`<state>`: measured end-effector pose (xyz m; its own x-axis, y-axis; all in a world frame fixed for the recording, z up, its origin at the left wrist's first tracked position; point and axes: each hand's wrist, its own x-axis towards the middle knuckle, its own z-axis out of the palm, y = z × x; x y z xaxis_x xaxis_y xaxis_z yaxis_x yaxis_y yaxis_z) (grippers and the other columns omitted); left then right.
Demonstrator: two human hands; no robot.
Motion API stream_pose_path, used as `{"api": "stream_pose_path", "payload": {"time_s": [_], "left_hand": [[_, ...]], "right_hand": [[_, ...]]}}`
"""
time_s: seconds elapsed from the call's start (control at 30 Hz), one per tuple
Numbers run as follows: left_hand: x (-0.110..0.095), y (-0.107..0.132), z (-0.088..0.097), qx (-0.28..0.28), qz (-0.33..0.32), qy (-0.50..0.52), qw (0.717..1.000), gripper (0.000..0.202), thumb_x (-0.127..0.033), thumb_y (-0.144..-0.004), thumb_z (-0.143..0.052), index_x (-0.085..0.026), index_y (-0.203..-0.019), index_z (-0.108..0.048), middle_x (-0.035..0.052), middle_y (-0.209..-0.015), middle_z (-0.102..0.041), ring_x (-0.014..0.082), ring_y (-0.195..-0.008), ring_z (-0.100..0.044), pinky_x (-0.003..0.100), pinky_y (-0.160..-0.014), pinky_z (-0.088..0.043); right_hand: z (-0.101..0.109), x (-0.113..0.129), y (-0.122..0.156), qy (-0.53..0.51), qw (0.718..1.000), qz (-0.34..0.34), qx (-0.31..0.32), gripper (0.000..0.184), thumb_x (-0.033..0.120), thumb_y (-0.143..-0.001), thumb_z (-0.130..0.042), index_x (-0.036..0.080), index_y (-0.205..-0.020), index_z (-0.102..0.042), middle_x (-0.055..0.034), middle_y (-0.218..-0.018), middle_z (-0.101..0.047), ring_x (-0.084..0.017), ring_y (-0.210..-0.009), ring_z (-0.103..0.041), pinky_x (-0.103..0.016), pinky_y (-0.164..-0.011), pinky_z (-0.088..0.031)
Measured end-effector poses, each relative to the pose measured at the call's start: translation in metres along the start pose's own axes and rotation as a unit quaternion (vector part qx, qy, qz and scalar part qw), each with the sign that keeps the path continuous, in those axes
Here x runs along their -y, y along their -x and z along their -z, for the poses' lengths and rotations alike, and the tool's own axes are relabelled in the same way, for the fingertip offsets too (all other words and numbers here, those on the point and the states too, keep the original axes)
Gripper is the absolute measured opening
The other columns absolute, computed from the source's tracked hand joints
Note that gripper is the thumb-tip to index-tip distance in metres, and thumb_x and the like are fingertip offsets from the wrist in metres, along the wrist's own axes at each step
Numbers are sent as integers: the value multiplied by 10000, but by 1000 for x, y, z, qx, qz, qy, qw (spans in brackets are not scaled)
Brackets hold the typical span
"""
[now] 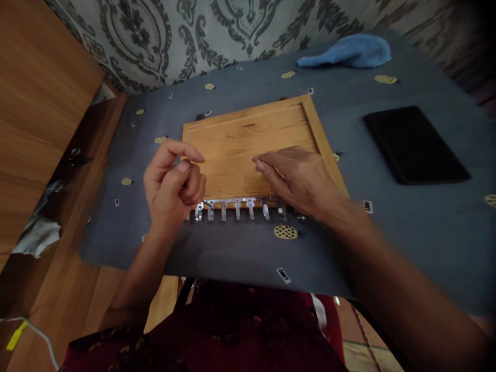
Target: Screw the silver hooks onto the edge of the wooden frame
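Observation:
A wooden board [248, 150] with a raised rim lies on the table. Along its near edge runs a row of small silvery metal hooks [237, 209]. Over the board's left edge is my left hand [174, 181], its fingers curled in and the index finger bent above the thumb. A thin dark metal bit shows just under those fingers; I cannot tell whether they hold it. My right hand [298, 175] is over the right part of the board, thumb and fingers pressed together. Whatever is in that pinch, if anything, is too small to make out.
A blue cloth [351, 51] lies at the back right, near the patterned wall. To the right rests a black tablet-like slab [416, 144]. The grey table cover [232, 253] has pineapple prints. Wooden furniture [46, 103] stands at the left, with a white cable [39, 336] below.

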<state>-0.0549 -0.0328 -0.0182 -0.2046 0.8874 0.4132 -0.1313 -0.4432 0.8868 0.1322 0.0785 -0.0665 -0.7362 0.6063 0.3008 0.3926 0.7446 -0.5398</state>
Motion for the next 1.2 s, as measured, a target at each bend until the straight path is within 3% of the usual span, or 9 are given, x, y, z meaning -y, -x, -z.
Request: {"api": "stream_pose_path", "payload": {"time_s": [0.17,0.37,0.87,1.2], "left_hand": [[-7,-5,-9,-17,-27,4,999,94,-218,-899,-557,-210,-824,-614,-96,-432,-203,37,-311,-104,174,-307,-149],[4,-1,-23,-1,-1,5,1000,130,-233,-918,-551,-211,-829,-643,-92,-438,-245,48,-322,-134,176,-317,-182],[10,4,-26,-8,-10,2,1000,157,-224,-933,-545,-215,-845,-675,-82,-442,-256,51,-331,-151,192,-329,-177],[12,10,-31,-44,-33,-29,998,153,-219,-916,-562,-237,-825,-683,-77,-449,-287,59,-347,-179,197,-342,-225]], "right_hand": [[1,-1,0,84,996,10,-5,433,397,-1011,-299,202,-1052,-683,-124,-858,-727,-288,-859,-669,-445,-844,-469],[1,-1,0,117,993,24,-10,411,353,-1015,-298,181,-1046,-671,-120,-860,-729,-280,-841,-672,-430,-840,-472],[1,-1,0,128,991,27,-11,419,359,-1019,-281,190,-1035,-663,-116,-839,-721,-276,-809,-668,-425,-826,-469],[1,-1,-1,125,992,32,-15,395,349,-1019,-299,193,-1024,-663,-102,-840,-723,-256,-804,-674,-405,-838,-463]]}}
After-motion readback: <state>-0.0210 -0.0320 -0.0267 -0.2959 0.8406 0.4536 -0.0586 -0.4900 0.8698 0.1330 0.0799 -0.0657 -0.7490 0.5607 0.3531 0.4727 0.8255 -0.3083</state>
